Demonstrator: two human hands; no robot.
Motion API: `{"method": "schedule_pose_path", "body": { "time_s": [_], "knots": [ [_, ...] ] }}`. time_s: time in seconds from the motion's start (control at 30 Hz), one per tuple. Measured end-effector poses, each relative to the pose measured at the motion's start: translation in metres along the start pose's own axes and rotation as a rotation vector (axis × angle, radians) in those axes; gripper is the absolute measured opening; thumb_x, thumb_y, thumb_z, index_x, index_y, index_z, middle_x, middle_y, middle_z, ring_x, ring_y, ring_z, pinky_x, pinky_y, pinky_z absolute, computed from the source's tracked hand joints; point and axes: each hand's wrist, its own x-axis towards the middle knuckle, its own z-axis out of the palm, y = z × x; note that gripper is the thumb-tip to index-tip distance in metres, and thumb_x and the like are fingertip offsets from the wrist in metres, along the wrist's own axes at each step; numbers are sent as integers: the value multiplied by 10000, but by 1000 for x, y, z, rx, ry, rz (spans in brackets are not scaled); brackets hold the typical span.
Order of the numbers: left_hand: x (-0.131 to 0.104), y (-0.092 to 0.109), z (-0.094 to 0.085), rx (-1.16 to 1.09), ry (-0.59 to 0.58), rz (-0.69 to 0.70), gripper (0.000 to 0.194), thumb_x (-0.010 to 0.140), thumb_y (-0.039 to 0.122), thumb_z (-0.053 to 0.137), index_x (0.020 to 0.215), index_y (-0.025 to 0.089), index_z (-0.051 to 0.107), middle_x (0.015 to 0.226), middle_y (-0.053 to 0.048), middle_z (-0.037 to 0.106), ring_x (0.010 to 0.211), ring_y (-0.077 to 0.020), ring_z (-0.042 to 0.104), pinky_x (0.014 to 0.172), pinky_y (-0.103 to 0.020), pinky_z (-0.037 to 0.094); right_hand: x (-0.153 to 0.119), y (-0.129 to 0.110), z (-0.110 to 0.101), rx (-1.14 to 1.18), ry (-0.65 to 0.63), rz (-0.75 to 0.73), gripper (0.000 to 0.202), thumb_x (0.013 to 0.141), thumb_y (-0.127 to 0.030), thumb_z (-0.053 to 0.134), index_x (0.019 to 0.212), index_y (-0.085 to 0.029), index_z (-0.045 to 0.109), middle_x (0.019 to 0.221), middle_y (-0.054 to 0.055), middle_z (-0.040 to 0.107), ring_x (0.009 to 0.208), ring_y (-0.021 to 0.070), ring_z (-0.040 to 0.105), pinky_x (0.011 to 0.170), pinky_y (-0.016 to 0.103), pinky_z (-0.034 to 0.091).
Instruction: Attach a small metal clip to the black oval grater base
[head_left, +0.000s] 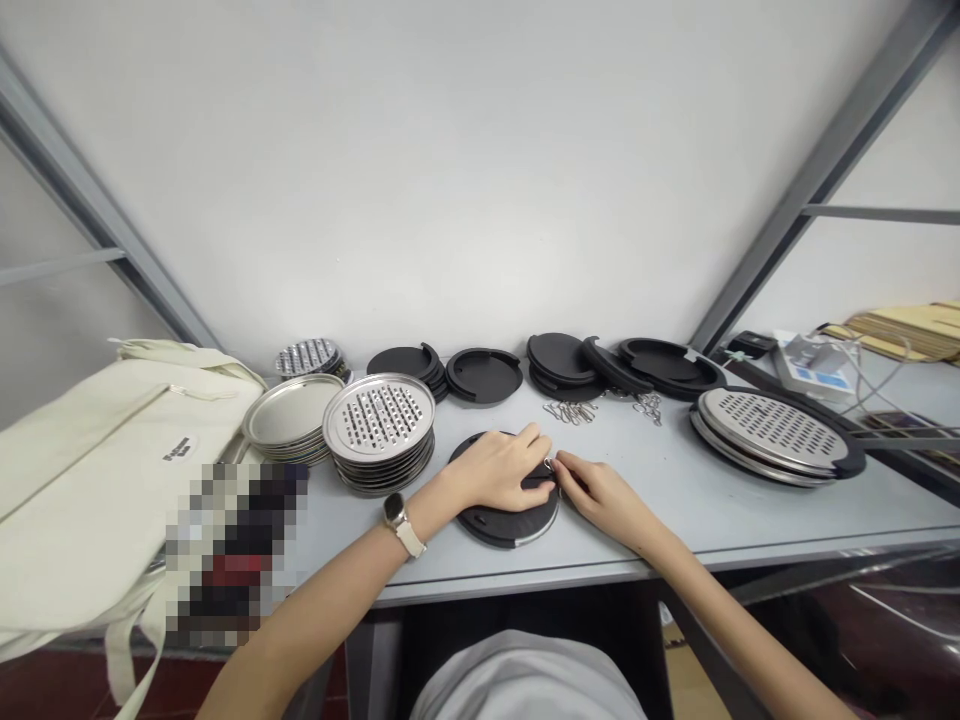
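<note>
My left hand (504, 470) lies over a round black plastic holder (499, 525) at the table's front, its thumb and fingers bent around a raised part near the right side. A silver rim shows along the holder's lower right edge. My right hand (600, 495) pinches a small bent metal wire clip (549, 464) against that same side, close to the left fingertips. How far the clip is fitted into the holder cannot be seen. Beyond the hands lie small piles of similar wire clips (571, 411) on the grey table (630, 540).
Left of me stand a stack of round metal grater plates (379, 420), plain metal discs (294, 412) and a cream bag (97, 470). Black holders (484, 375) line the wall. Finished-looking graters (776, 430) are piled right, near a white device (814, 365) with cables.
</note>
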Motion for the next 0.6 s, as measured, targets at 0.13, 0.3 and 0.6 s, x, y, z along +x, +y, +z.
{"method": "schedule_pose_path", "body": {
  "time_s": [0.13,0.3,0.6],
  "knots": [
    [0,-12,5,-48,-52,34,269,899,425,436,866,185,551,864,-28,610,707,-165,591,575,-274,386,0,0,1,-19,8,-9,293,955,-320,297,712,-227,433,573,-18,505,503,142,469,522,238,328],
    [0,-16,9,-110,-63,97,251,922,367,419,911,195,601,877,-21,637,731,-144,599,605,-258,386,1,2,3,-21,-8,-2,287,958,-328,294,701,-230,374,558,-36,444,493,136,430,528,236,309],
    [0,-9,11,-123,-31,71,265,931,370,418,917,199,620,887,-15,656,751,-146,613,577,-260,369,2,4,2,-12,-11,11,274,963,-321,273,728,-232,383,615,-11,505,545,161,496,566,252,333]
  ]
}}
